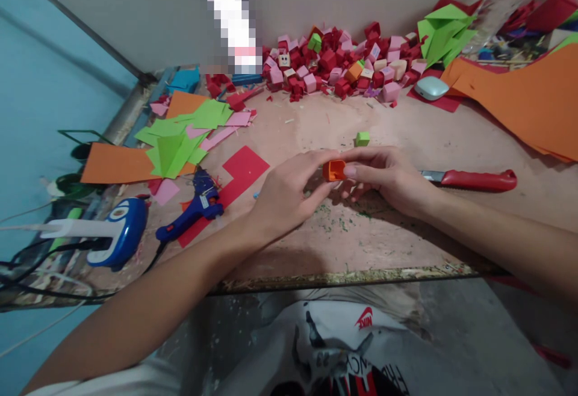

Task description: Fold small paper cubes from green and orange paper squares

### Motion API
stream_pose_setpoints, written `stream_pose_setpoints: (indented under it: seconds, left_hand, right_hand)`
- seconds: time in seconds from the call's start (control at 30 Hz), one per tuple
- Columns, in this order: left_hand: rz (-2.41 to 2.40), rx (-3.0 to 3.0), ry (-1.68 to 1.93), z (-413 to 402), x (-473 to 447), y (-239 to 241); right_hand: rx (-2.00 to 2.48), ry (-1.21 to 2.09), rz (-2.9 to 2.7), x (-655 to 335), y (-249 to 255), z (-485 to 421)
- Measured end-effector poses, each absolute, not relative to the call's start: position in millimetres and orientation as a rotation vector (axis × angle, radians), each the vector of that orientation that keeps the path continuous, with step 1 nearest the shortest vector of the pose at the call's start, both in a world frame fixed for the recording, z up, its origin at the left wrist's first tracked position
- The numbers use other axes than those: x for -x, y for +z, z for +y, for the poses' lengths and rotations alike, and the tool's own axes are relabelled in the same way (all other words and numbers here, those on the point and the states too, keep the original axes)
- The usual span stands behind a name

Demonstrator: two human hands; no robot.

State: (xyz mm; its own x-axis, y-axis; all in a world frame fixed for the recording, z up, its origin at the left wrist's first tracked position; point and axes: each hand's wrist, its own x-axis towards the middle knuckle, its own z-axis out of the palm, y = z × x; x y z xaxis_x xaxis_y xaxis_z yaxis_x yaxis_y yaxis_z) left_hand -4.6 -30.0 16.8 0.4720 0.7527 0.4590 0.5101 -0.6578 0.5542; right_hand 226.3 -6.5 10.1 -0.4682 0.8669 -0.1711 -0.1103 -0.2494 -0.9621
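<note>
Between my two hands is a small orange paper box [335, 171], its hollow side turned toward me. My left hand [289, 185] pinches its left side between thumb and fingers. From the right, my right hand [383, 176] holds the box too, with the thumb at its inner edge. A small green paper cube [362, 138] sits on the table just beyond my right hand. Beside the right wrist lies a knife with a red handle [478, 180], its blade partly hidden behind the forearm. Green scraps are scattered on the wood below my hands.
A heap of red and pink paper cubes [334, 62] lines the wall. On the left are a blue glue gun [192, 212], a blue-and-white power strip [120, 233] with cables, and green paper sheets [176, 143]. Orange sheets [528, 101] and a white oval case [431, 88] lie right.
</note>
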Motion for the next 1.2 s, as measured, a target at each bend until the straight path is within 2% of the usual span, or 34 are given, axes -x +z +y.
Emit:
stream_pose_setpoints:
  seconds: [0.17, 0.43, 0.6, 0.77, 0.93, 1.2]
  left_hand:
    - [1.055, -2.363, 1.028, -29, 4, 18]
    - [0.964, -2.209, 1.069, -26, 5, 22]
    - [0.906, -2.228, 1.059, -26, 5, 21]
    - [1.045, -2.172, 1.093, -25, 10, 33]
    - [1.278, -2.070, 1.286, -17, 22, 47]
    - [1.258, -1.875, 1.480, -3, 32, 55]
  right_hand:
    - [0.937, 1.790, -1.283, -227, 10, -6]
    - [0.833, 1.999, -1.115, -227, 19, -7]
    - [0.836, 2.010, -1.109, -227, 19, -6]
    - [0.956, 1.815, -1.259, -228, 19, -3]
    - [1.046, 1.491, -1.826, -226, 20, -6]
    - [1.076, 1.219, -2.079, -225, 22, -5]
